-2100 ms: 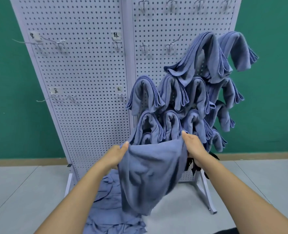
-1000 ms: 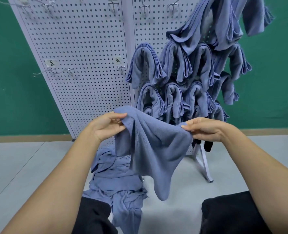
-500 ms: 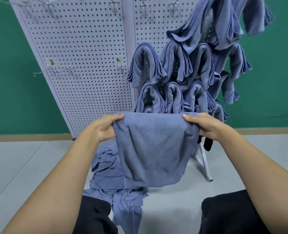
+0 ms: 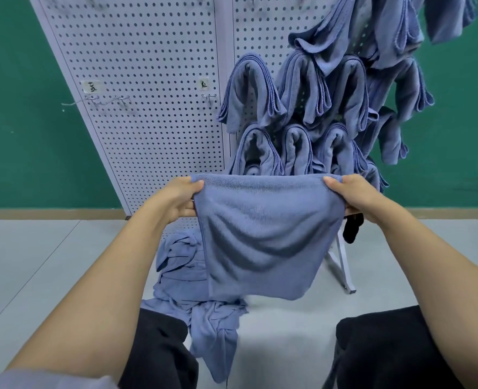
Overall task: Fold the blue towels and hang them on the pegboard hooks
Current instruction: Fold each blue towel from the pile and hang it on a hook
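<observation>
Left hand (image 4: 176, 200) and right hand (image 4: 352, 199) pinch a blue towel (image 4: 263, 237) stretched between them.
It hides the lower pegboard (image 4: 148, 80); the topmost hung towels (image 4: 330, 108) are cropped.

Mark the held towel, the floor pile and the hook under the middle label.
held towel (image 4: 265, 237), head view, middle of its hanging face
floor pile (image 4: 181, 265), head view, crumpled upper part
hook (image 4: 210, 98), head view, wire prong

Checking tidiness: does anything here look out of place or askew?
Yes. A crumpled heap of blue towels lies unfolded on the floor below the pegboard. The hung towels crowd its right panel, overlapping, while the hooks on the left panel are bare.
</observation>
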### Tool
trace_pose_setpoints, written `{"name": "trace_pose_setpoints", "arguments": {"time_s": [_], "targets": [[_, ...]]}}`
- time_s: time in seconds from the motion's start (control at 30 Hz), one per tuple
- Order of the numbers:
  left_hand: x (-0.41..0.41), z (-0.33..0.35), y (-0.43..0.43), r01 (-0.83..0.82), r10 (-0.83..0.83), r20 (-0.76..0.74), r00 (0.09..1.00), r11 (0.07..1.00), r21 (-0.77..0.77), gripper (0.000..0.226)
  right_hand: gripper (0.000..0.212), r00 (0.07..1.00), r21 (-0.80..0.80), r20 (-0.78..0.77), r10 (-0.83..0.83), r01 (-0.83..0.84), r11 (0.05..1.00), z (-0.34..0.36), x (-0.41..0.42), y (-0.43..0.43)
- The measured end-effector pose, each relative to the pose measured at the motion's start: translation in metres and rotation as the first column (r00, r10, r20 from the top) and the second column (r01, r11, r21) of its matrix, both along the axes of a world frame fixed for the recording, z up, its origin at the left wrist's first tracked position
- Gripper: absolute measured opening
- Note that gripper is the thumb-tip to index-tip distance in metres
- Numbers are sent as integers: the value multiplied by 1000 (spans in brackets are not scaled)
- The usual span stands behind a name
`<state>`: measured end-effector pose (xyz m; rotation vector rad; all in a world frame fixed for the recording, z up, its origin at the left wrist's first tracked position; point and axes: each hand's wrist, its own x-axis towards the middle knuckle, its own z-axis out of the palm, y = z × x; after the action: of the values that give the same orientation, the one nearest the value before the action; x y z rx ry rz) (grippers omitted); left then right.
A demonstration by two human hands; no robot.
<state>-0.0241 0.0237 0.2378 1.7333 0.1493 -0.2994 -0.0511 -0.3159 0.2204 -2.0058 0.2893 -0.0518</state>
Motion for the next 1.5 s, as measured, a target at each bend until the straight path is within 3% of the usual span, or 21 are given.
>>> {"name": "trace_pose_setpoints", "arguments": {"time_s": [0.17, 0.33, 0.57, 0.83, 0.93, 1.03, 1.13, 1.27, 1.37, 1.5], "targets": [[5, -2, 4, -154, 155, 78, 985, 988, -13, 14, 40, 992, 89, 43, -119, 115, 989, 1, -2, 0], [7, -2, 10, -184, 194, 115, 974, 979, -89, 15, 20, 990, 224, 52, -132, 117, 967, 4, -3, -2], [9, 22, 7, -135, 146, 129, 981, 987, -85, 6, 9, 982, 327, 79, -172, 138, 935, 28, -6, 0], [7, 73, 2, -18, 21, 110, 994, 999, -32, 3, 5, 991, 327, 29, -129, 113, 938, 76, -4, -10], [6, 85, 1, 21, -17, 132, 991, 1000, -22, 20, 7, 1000, 270, 14, -17, 13, 963, 91, -4, -10], [4, 95, -2, 47, -72, 191, 979, 990, 132, 30, 18, 994, 154, 2, 107, -106, 982, 108, -7, -6], [8, 99, -3, 69, -181, 264, 947, 920, 386, 30, 23, 982, -128, 2, 189, -187, 974, 117, -7, -3], [16, 99, 4, -53, -261, 381, 887, 762, 646, 18, 12, 970, -483, 81, 231, -165, 860, 118, -2, -4], [20, 102, 13, -134, -250, 445, 860, 731, 669, 16, 4, 970, -502, 173, 172, -63, 863, 124, -3, -10], [24, 106, 24, -136, -133, 513, 848, 881, 454, 17, 14, 962, -332, 244, 123, -36, 942, 126, -6, -22]]}}
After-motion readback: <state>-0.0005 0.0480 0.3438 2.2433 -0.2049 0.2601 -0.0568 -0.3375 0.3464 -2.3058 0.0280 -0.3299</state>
